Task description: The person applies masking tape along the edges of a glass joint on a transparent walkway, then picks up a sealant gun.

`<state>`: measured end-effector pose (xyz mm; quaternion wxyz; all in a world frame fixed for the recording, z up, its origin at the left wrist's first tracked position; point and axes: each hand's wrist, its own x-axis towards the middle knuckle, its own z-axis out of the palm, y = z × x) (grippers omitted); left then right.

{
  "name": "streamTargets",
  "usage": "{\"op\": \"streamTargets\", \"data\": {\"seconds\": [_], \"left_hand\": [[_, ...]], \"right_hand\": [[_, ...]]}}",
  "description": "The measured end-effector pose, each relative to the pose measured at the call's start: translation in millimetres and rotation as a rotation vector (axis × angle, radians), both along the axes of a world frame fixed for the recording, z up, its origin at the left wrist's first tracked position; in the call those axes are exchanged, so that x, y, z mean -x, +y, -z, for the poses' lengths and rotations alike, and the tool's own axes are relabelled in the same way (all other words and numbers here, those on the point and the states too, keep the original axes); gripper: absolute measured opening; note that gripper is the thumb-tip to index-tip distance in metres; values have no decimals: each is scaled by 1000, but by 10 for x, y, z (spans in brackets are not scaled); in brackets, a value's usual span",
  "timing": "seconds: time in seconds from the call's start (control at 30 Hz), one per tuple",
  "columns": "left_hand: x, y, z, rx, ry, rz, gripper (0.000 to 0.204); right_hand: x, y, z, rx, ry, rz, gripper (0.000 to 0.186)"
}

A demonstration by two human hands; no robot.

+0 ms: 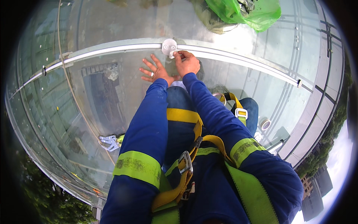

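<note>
Green harness straps (250, 190) and a metal buckle (185, 162) sit nearest the head camera, at 6 o'clock. At 12 o'clock, a white round fitting (169, 44) lies on a pale rail (123, 47) across the glass (123, 26). Just below it, the right hand (187, 64) pinches a small white piece (172, 54) by thumb and fingertips, between 4 and 5 o'clock from the fitting; whether the two are joined, I cannot tell. The left hand (160, 71) is spread wide at 7 o'clock from the fitting, holding nothing; contact with the glass is unclear. Judging by looks, the piece is light and thin, perhaps bendy and easily dropped, best gripped at its free edge; the fitting seems stiff and smooth, better held by its rim.
</note>
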<state>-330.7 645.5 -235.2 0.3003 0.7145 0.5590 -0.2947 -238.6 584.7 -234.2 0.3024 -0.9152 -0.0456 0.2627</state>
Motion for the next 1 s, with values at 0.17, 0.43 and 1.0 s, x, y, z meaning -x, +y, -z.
{"op": "streamTargets", "data": {"seconds": [0.17, 0.43, 1.0], "left_hand": [[-50, -16, 5, -2, 19, 8, 168], [20, 6, 49, -8, 30, -5, 163], [80, -24, -64, -84, 17, 65, 162]], "right_hand": [[34, 104, 86, -54, -48, 84, 30], [81, 291, -44, -12, 125, 126, 45], [-198, -1698, -714, 523, 196, -884, 37]]}}
